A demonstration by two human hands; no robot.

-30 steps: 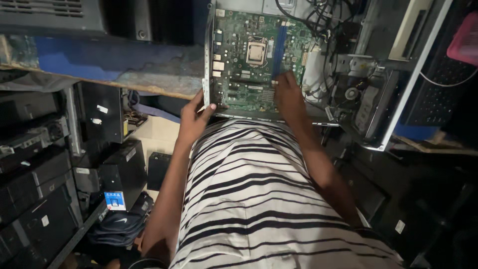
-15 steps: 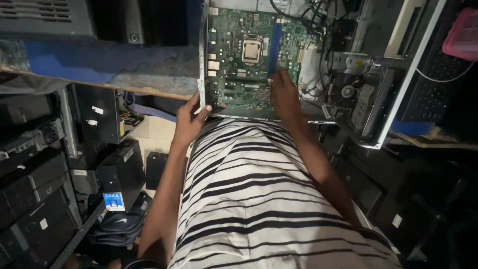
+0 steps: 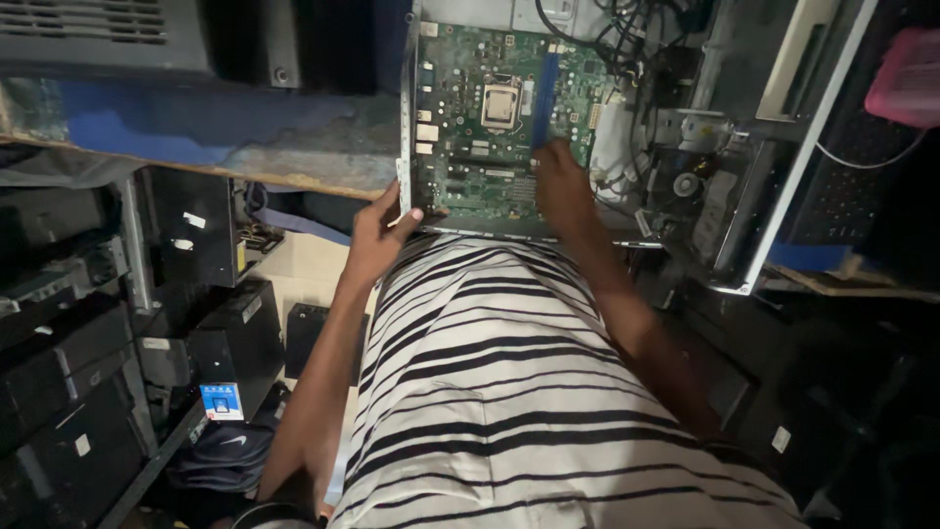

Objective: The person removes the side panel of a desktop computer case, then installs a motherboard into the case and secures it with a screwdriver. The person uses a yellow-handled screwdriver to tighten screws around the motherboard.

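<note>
A green motherboard [image 3: 470,147] with a square processor socket [image 3: 500,103] lies inside an open metal computer case [image 3: 754,196] on a worn blue table [image 3: 206,137]. My left hand [image 3: 380,233] grips the near left corner of the case's metal edge, thumb on top. My right hand [image 3: 560,186] rests on the board, fingers pressing near the blue memory slots [image 3: 544,93]. My striped shirt [image 3: 509,392] fills the lower middle of the view.
Tangled black cables [image 3: 627,29] lie at the case's far side. Dark computer towers [image 3: 69,392] stack on shelves at the left. A pink object [image 3: 906,78] sits at the top right, and a dark bag [image 3: 220,451] lies on the floor.
My right hand has crept a little farther up the board toward the blue slots. The left hand stays on the case corner. The view has shifted slightly.
</note>
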